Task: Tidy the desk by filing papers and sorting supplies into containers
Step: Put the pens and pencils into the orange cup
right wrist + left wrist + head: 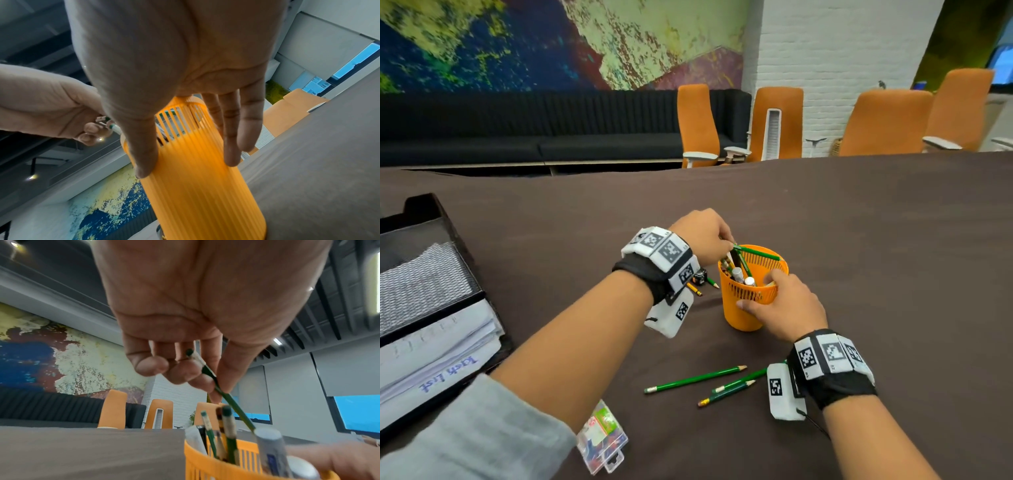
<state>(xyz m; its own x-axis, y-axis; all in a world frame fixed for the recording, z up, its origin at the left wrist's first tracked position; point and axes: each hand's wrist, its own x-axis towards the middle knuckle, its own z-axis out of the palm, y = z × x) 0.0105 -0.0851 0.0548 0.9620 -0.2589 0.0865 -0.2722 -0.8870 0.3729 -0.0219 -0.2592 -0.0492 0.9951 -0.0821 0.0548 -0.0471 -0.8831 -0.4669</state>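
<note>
An orange slotted pen cup stands on the brown desk, holding several pencils and markers. My left hand hovers over its far rim and pinches a green pencil near its eraser end; the left wrist view shows the green pencil slanting down into the cup. My right hand wraps the cup from the near side, thumb and fingers around its wall. Three green pencils lie loose on the desk in front of the cup.
A black mesh paper tray with stacked sheets sits at the left edge. A clear plastic box of small supplies lies near my left elbow. A short pencil and a small black item lie left of the cup. Orange chairs line the far side.
</note>
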